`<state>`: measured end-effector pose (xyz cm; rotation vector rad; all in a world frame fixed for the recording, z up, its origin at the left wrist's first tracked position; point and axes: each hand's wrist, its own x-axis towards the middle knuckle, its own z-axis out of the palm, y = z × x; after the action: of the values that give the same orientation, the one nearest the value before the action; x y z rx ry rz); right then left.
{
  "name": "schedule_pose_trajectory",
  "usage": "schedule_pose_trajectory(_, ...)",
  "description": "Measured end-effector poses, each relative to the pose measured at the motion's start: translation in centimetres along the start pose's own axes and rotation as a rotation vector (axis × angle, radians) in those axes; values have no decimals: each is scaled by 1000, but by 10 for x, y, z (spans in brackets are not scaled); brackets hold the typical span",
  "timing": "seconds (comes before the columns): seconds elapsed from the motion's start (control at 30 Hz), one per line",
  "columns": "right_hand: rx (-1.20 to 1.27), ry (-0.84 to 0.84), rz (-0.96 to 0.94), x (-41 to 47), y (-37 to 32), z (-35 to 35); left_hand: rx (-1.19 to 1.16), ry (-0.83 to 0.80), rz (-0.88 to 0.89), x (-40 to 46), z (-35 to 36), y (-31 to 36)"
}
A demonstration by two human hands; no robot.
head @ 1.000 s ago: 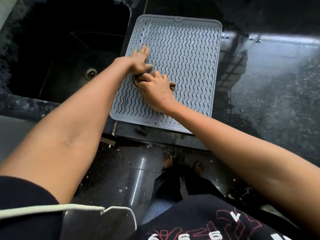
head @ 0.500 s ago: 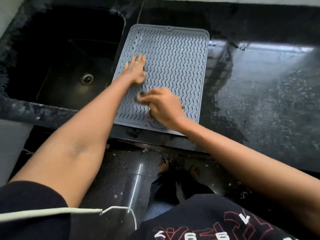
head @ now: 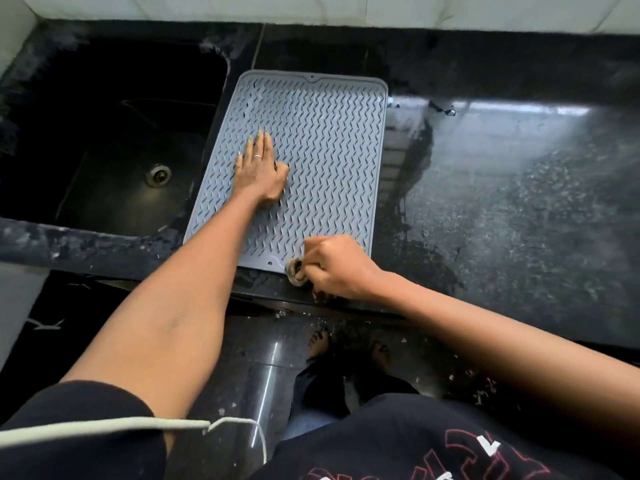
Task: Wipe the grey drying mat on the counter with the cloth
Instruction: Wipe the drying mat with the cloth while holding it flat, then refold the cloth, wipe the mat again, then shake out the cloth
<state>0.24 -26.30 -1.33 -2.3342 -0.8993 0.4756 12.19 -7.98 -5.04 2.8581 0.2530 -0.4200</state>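
One sink [head: 114,140] at far left, dark, sunk into the bench [head: 502,202], with one round drain [head: 158,174] in its floor. Just right of it, one grey mat [head: 322,150], ribbed with wavy ridges, lying flat on the black, wet-looking bench and tilted a little. Two hands on it. Left hand [head: 261,174] pressed flat on the mat's left half, fingers straight and together, one ring [head: 256,156] on a finger. Right hand [head: 332,268] at the mat's near right corner, fingers curled tight round one bunched brownish cloth [head: 296,271], cloth touching the mat's near edge where it meets the bench. Right of the mat, bare glossy bench with pale reflections. Below, two bare feet [head: 318,342] on the dark floor.
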Motion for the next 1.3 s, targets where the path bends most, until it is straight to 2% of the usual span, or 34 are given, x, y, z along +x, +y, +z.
schedule_pose_trajectory(0.07,193,-131,131,3,10,-18,-51,-27,-34,-4,-10,5)
schedule_pose_trajectory(0.13,411,-155,242,4,19,-38,-107,5,-96,-10,-17,13)
schedule_pose_trajectory(0.2,527,-3,320,5,26,-61,-217,147,-165,-25,-21,28)
schedule_pose_trajectory(0.27,552,162,329,8,30,-85,-542,237,-247,-46,-29,49)
schedule_pose_trajectory(0.3,555,222,321,9,29,-97,-786,193,-263,-59,-33,58)
schedule_pose_trajectory(0.37,574,310,271,13,25,-118,-1176,-33,-197,-83,-40,71)
schedule_pose_trajectory(0.43,569,356,193,16,15,-134,-1374,-215,-88,-97,-45,81)
schedule_pose_trajectory(0.5,514,375,137,18,5,-142,-1490,-258,-27,-103,-47,88)
schedule_pose_trajectory(0.67,524,445,121,20,-1,-154,-1423,-59,-73,-104,-61,86)
schedule_pose_trajectory(0.8,606,456,164,25,3,-165,-1412,13,-46,-105,-77,79)
schedule_pose_trajectory(1.0,576,324,251,30,1,-174,-1457,-32,-19,-114,-96,77)
schedule_pose_trajectory(1.17,597,29,140,27,-3,-174,-1476,-45,42,-125,-105,68)
schedule_pose_trajectory(1.3,581,-32,155,25,-4,-167,-1459,-8,34,-128,-105,60)
